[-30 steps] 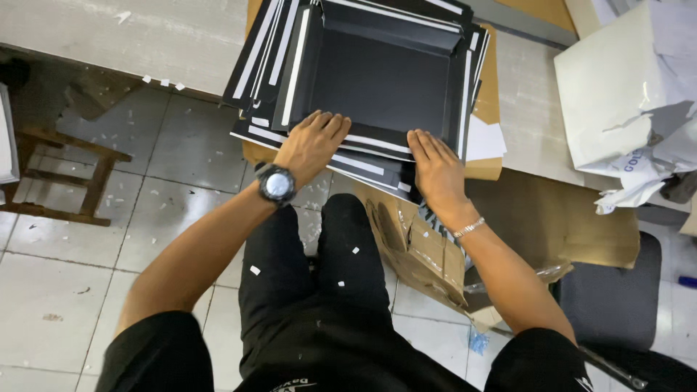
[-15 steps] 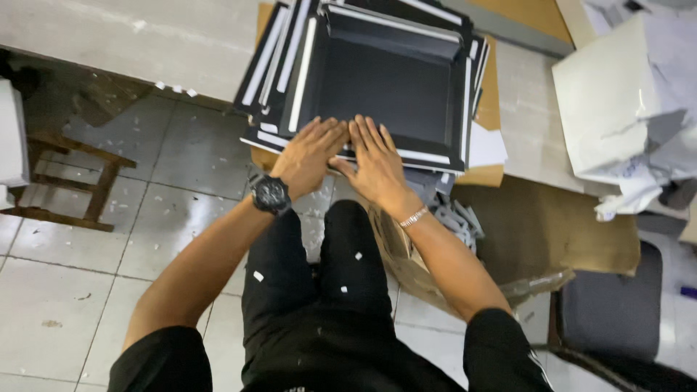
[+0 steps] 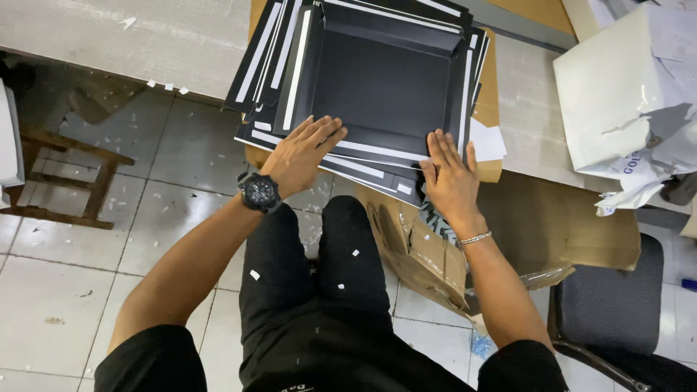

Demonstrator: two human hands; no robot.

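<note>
Black folded box tray sits on top of a fanned stack of flat black card sheets at the near edge of the desk. Left hand lies flat, fingers spread and extended, pressing the tray's near-left flap. Right hand lies flat likewise, fingers open, on the near-right corner. Neither hand grips anything. Hands well apart. A torn brown cardboard box stands just beside the right forearm
</note>
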